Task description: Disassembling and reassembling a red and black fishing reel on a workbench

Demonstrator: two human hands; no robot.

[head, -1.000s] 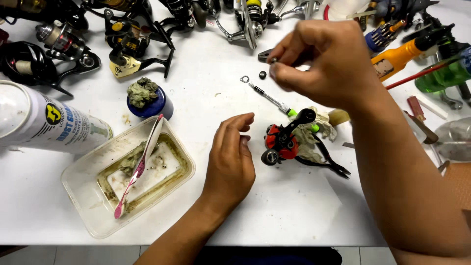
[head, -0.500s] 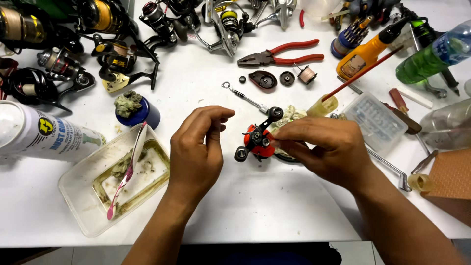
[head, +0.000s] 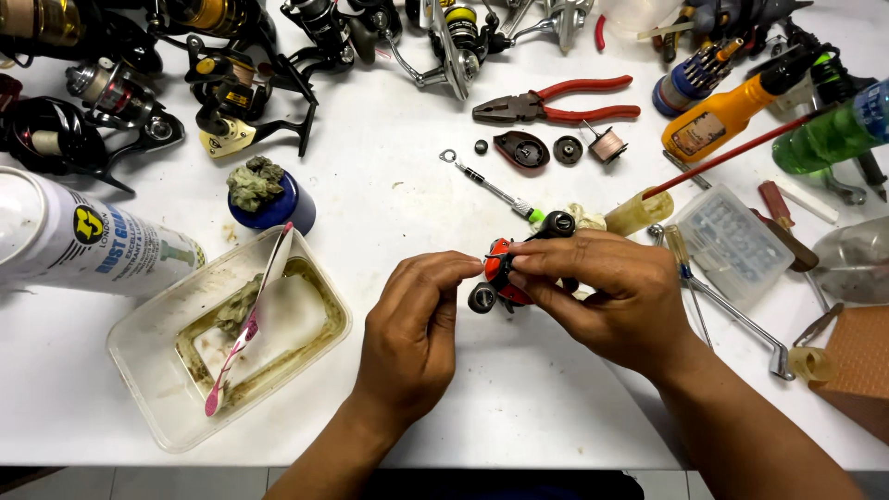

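Head view: right hand (head: 616, 301) grips the red reel (head: 501, 274) above the bench (head: 519, 407), fingers closed round it; left hand (head: 414, 329) pinches its edge with thumb and forefinger.

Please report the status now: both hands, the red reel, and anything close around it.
Left hand pinching at red reel. Right hand gripping reel from the right. Screwdriver just behind; plastic tub at left, apart.
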